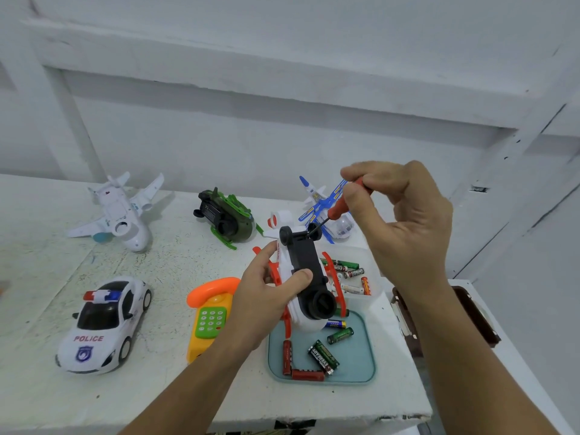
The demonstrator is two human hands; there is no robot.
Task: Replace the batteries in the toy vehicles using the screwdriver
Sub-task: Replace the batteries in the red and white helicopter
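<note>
White-painted desk (157,387) against a white wall. Above its front right part I'm holding the white-and-orange toy helicopter (306,265) belly-up, lifted clear of the surface. My left hand (260,306) grips it round the middle, thumb pressed on the black underside. Its long axis runs away from me, with the round black hub at the near end and the little wheels at the far end.

My right hand (405,221) pinches the red screwdriver (342,208) by its handle, up and to the right of the toy. The shaft slants down-left, so the tip sits at the far end by the wheels. Can't tell if it's actually seated in a screw, too small. My guess is the right hand does the turning from here while the left just steadies.

Directly under the toy is a teal tray (354,368) with loose batteries (323,356), and a clear tub (375,288) behind it holds more. A toy phone (210,315) and a police car (103,324) sit off to the left.
</note>
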